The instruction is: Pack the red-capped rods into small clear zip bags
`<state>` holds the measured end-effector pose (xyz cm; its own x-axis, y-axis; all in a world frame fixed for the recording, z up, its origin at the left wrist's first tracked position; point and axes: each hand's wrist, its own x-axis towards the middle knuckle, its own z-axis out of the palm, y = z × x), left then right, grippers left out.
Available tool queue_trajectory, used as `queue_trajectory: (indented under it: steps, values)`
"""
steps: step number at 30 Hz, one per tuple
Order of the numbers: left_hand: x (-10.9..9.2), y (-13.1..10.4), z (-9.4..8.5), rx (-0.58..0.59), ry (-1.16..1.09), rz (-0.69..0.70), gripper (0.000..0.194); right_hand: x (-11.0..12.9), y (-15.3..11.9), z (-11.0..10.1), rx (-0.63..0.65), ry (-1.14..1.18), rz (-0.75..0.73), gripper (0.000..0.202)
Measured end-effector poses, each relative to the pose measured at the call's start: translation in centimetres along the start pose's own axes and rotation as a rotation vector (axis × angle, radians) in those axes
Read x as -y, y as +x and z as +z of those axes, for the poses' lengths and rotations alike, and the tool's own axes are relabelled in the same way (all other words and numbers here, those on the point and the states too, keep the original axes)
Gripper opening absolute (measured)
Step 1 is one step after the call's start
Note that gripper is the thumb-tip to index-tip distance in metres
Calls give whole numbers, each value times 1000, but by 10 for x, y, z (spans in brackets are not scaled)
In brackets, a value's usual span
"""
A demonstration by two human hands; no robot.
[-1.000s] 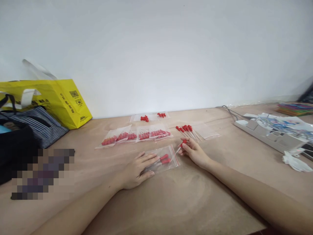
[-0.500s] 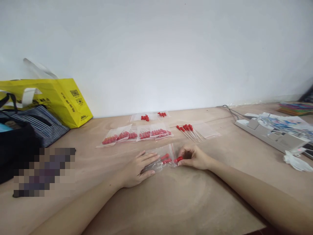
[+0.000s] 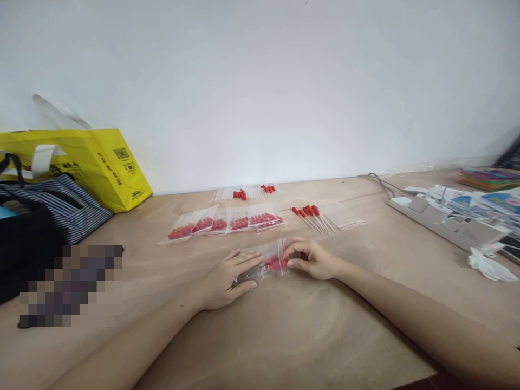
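Note:
My left hand [image 3: 227, 279] lies with its fingers and thumb spread over the left end of a clear zip bag [image 3: 270, 250], pressing it against the table. Several red-headed thin sticks [image 3: 271, 260] show through the plastic. At the bag's right-hand mouth, which has a red line, my right hand [image 3: 311, 260] pinches the red head of a stick between thumb and fingers. That stick's shaft is hidden in the bag. Beyond my right hand, loose red-headed sticks [image 3: 307, 210] lie fanned out beside a flat zip bag [image 3: 343, 215].
A row of filled bags [image 3: 219, 223] lies farther back, with more red-headed sticks [image 3: 239, 194] near the wall. At left stand a yellow bag [image 3: 117, 179] and a striped bag [image 3: 81, 211]. A white power strip [image 3: 439, 219] and crumpled tissue [image 3: 489, 264] lie at right.
My right hand has moved left, pushing the stick farther into the bag until its red head is at the mouth. My left hand stays in place on the bag.

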<state>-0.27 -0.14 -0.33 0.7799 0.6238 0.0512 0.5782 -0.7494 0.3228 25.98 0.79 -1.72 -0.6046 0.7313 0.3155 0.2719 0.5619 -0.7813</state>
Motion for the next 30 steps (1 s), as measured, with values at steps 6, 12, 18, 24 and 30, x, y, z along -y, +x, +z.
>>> queue_trajectory:
  steps: [6,12,18,24,30]
  values:
    - [-2,0,-2,12,-10,-4,46,-4,-1,-2,177,104,82,25]
    - [-1,1,0,-4,-39,-23,38,-7,1,-10,190,55,34,26]
    - [-2,2,0,1,-30,-17,40,-8,3,-10,275,99,109,31]
    - [-1,2,1,-22,-9,-29,43,-8,5,3,38,45,111,29]
    - [-4,1,-1,-18,-4,-58,41,-7,4,-2,88,-1,77,25]
